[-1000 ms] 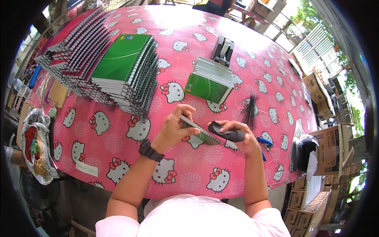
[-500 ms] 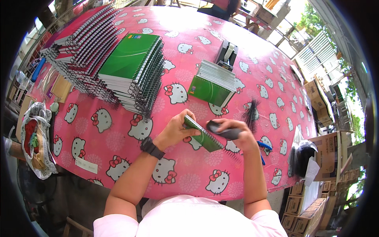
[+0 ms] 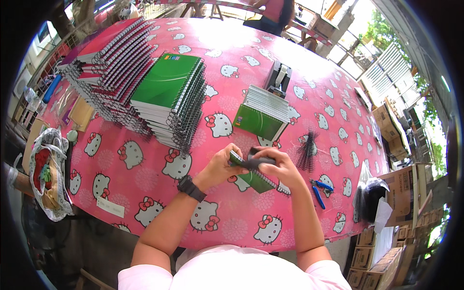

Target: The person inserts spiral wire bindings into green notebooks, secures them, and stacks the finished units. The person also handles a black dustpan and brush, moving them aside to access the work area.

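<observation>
My left hand (image 3: 218,169) is closed on the edge of a small green notebook (image 3: 259,182), tilted above the table. A dark wire spiral runs along the notebook's right edge. In my right hand (image 3: 285,169) is a black, rounded hand-held tool (image 3: 256,163), its kind unclear. Its end lies against the upper part of the spiral edge, close to my left fingertips. Just beyond my hands stands a block of green-covered pads (image 3: 261,121). Loose black spiral coils (image 3: 308,151) lie to its right. Blue-handled pliers (image 3: 318,193) rest right of my right forearm.
Stacks of green spiral notebooks (image 3: 166,79) and magenta ones (image 3: 108,43) stand at the far left. Behind the pads sits a black tape dispenser (image 3: 279,79). A cloth bag (image 3: 50,174) hangs at the left edge, cardboard boxes (image 3: 401,193) stand right. Another person (image 3: 273,17) is at the back.
The black tool has moved left along the spiral edge, up to my left fingers. The view has shifted slightly, so the table's things appear lower. My left hand keeps hold of the notebook.
</observation>
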The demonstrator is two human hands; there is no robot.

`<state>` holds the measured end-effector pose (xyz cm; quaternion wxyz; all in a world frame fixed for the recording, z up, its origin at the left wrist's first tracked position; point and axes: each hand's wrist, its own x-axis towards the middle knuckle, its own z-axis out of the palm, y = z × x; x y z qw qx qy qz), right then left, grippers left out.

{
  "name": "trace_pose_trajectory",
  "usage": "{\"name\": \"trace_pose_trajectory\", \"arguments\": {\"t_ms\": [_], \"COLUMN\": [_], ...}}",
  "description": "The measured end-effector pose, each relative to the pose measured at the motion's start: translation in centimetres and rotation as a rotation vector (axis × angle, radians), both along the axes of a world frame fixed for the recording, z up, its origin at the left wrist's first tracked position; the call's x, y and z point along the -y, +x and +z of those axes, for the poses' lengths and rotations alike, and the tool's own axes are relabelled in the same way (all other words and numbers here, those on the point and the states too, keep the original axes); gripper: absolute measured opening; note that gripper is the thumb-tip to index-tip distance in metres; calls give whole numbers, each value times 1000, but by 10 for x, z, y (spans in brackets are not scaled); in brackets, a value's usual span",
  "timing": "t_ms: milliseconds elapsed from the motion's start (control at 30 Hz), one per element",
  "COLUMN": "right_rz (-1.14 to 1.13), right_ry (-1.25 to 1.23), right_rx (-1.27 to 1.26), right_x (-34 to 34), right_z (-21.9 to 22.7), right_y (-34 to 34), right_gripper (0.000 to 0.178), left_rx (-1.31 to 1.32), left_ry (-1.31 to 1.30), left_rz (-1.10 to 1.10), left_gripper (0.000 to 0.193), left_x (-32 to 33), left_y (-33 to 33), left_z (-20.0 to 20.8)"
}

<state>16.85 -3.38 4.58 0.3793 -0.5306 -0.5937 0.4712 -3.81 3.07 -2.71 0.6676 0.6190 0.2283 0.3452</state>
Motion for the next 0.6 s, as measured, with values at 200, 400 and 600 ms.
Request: {"name": "trace_pose_trajectory", "arguments": {"t_ms": [200,400,600], "right_rz": [-22,-263,-100], "right_ry": [58,451,400], "right_rx": [-94,832,216], "right_x": [1,3,18], "right_z": [-3,-25,25], "right_y": [-6,19,-21], "right_gripper": [47,48,39], "left_rx": [-27,-8,46], "left_ry": [-11,11,117], "left_rz": [-6,5,156], "left_gripper": [38,37,26], "left_x": [2,5,12], "left_y": [-2,3,17], "left_z": [8,8,35]}}
